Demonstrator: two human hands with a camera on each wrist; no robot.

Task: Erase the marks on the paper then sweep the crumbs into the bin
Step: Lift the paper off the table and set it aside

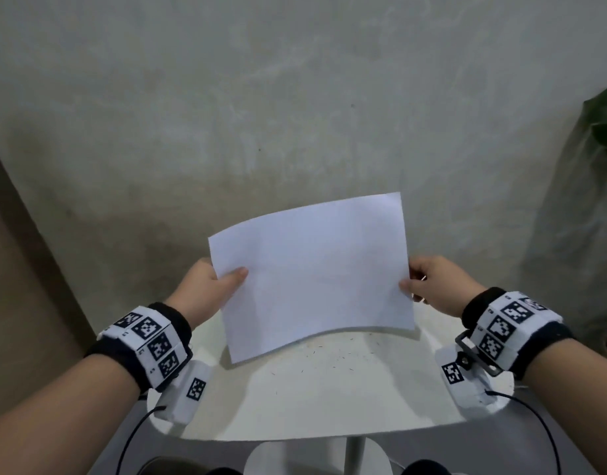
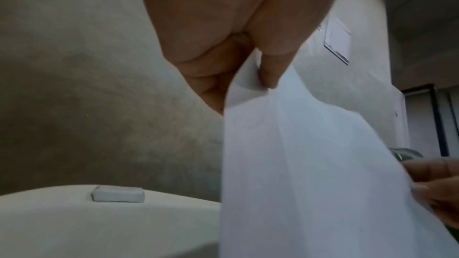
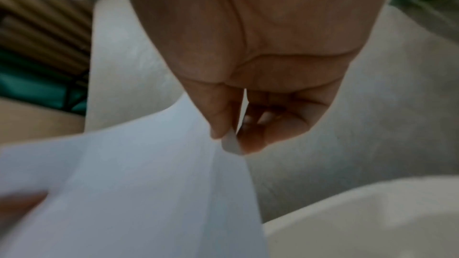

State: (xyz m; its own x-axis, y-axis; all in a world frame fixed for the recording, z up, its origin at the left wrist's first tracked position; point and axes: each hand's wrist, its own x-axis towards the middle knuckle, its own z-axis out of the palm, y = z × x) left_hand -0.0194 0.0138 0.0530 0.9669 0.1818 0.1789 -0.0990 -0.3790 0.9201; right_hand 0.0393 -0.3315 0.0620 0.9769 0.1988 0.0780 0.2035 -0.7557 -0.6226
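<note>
White paper sheet [image 1: 312,275] is being held in the air above the round white table [image 1: 329,406], bowed slightly. Left hand [image 1: 206,289] is pinching its left edge; right hand [image 1: 439,286] is pinching its right edge. Dark eraser crumbs [image 1: 343,354] are lying on the tabletop below. A white eraser [image 2: 118,194] is resting on the table.

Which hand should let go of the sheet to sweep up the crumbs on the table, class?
Probably the right hand. Both hands pinch the paper, but the crumbs lie nearer the right side of the table. The left hand can keep the sheet.
</note>
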